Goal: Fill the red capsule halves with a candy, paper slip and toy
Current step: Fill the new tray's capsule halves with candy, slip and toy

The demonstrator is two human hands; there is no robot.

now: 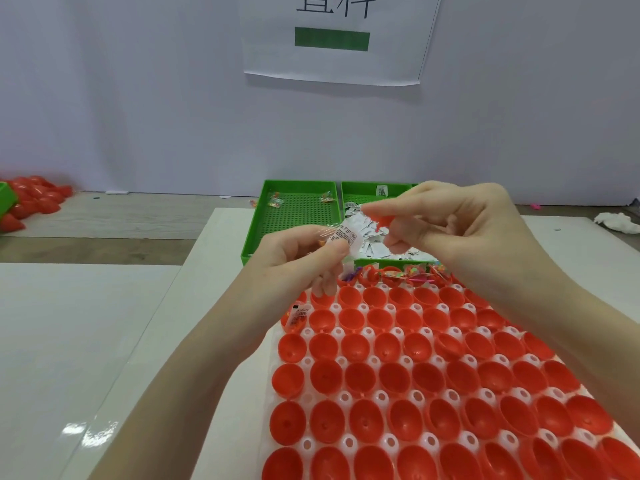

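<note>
Several open red capsule halves sit in rows in a white holder tray in front of me. The farthest row holds candies and small toys. My left hand pinches a clear-wrapped candy with a printed label above the tray's far left corner. My right hand pinches a small red toy piece above the green trays. Both hands are raised and close together.
A green tray with a few wrapped candies stands behind the holder; beside it a second green tray holds a heap of paper slips. A candy packet lies at the holder's left edge. Red capsule halves pile at far left. A crumpled tissue lies at right.
</note>
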